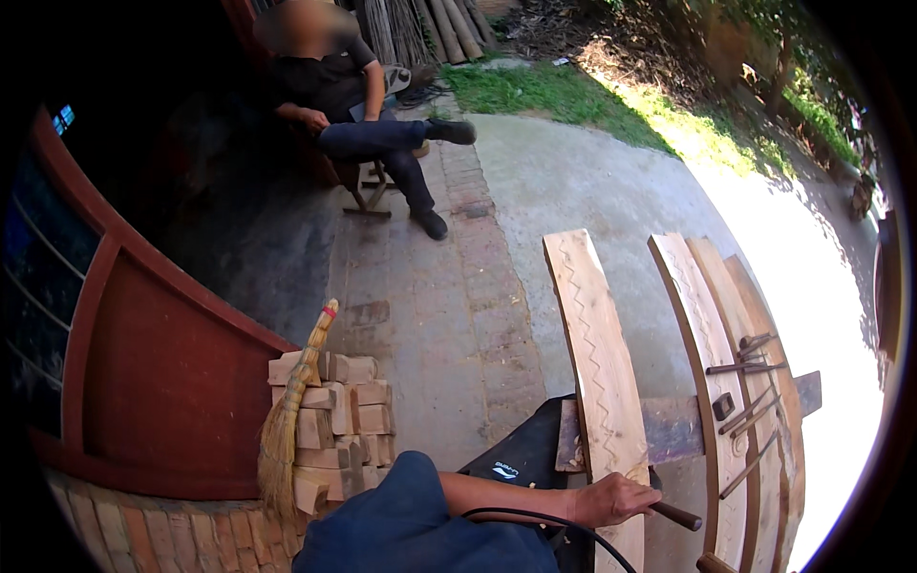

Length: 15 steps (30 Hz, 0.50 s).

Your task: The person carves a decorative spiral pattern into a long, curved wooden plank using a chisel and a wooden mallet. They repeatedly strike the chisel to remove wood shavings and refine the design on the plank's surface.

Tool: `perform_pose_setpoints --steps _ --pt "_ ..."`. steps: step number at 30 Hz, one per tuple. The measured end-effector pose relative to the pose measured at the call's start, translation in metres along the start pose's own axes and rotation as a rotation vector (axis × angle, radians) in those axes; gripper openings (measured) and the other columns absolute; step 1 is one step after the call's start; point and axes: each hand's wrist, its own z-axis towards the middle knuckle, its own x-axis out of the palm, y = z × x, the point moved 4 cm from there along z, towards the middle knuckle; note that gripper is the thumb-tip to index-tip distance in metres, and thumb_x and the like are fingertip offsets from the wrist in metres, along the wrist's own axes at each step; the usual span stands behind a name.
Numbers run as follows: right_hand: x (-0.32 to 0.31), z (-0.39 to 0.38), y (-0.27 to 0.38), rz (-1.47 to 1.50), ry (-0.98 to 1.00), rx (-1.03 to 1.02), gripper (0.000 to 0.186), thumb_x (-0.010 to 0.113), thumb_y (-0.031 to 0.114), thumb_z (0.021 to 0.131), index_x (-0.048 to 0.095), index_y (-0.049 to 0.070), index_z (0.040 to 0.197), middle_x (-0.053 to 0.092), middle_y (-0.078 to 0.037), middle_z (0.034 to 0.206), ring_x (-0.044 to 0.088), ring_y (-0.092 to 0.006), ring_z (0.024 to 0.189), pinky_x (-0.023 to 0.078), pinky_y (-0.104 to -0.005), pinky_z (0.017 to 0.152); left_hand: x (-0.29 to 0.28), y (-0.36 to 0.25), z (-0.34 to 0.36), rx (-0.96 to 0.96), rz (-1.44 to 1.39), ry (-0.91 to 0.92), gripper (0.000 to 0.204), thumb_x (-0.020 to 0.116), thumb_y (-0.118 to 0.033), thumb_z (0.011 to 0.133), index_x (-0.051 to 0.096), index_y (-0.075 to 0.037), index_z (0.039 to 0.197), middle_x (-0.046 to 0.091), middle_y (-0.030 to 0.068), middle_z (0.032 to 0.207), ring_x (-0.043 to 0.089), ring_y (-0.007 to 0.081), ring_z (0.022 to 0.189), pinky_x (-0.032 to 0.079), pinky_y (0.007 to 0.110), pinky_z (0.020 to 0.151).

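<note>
Head view. The left hand point(616, 499) is over the near part of the working board point(602, 355), fingers clamped on a dark-handled tool point(679, 517). The right hand is out of view; its finger state cannot be told. The working board lies across the support plank point(674, 426), close to that plank's left end. A second zigzag-lined board point(690, 310) crosses nearer the plank's right end, with metal tools point(748, 430) on and beside it.

Work status, by judgement: zigzag marking is done on both boards. Small wood chips point(637, 474) at the hand suggest that cutting has begun there. The far stretch appears uncut and outstanding; cut depth cannot be determined.
</note>
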Motion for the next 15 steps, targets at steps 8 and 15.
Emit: perform_pose_setpoints --steps 8,15 --pt "-0.014 0.003 -0.020 -0.120 -0.092 -0.019 0.043 0.069 0.014 0.097 0.075 0.003 0.138 0.079 -0.020 0.121 0.076 -0.0436 0.103 0.062 -0.0503 0.091 0.007 0.003 -0.008 0.000 0.009 0.014 0.026 0.077 -0.014 0.097 0.059 -0.001 0.110 0.065 0.0142 0.087 0.072 0.0343 0.077 0.057 0.045 0.062" --pt "0.003 -0.008 -0.001 -0.056 0.045 -0.008 0.042 0.068 0.014 0.098 0.074 0.001 0.138 0.079 -0.020 0.120 0.076 -0.0445 0.103 0.062 -0.0507 0.091 0.005 0.006 -0.008 -0.016 0.023 0.026 0.028 0.077 -0.012 0.097 0.061 0.001 0.115 0.065 0.0146 0.087 0.072 0.0350 0.077 0.056 0.045 0.062"
